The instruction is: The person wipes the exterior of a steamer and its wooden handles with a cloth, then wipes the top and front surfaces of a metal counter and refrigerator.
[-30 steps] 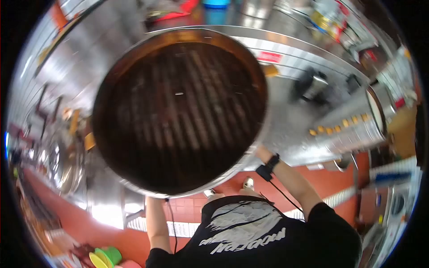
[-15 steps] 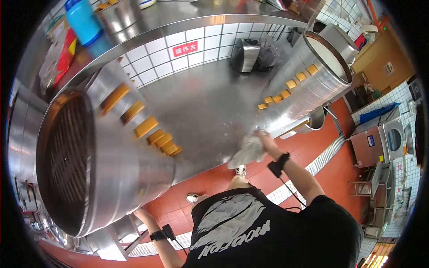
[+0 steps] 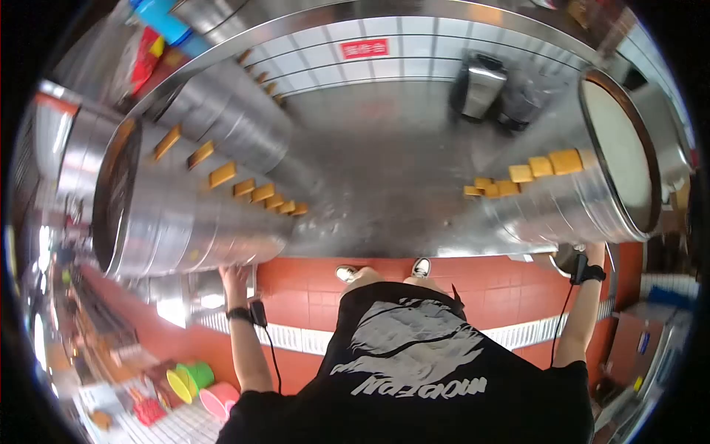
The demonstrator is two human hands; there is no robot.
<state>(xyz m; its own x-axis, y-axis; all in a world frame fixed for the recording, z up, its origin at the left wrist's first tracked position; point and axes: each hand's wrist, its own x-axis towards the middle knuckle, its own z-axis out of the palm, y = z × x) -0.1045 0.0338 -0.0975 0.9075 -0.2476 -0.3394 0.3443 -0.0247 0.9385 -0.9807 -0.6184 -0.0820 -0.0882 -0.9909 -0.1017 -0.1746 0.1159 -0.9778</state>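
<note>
Cylinder of silvery metal [image 3: 196, 231] looks heavy; tan block handles [image 3: 222, 175] suit gripping. Left hand [image 3: 234, 279] beside it, right hand [image 3: 596, 253] well apart; grips unclear.

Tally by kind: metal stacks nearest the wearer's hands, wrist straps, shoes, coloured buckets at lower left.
Metal stacks: 2 (one nearest each hand)
Wrist straps: 2
Shoes: 2
Coloured buckets: 3 (yellow bucket, green bucket, pink bucket)
Total: 9
</note>
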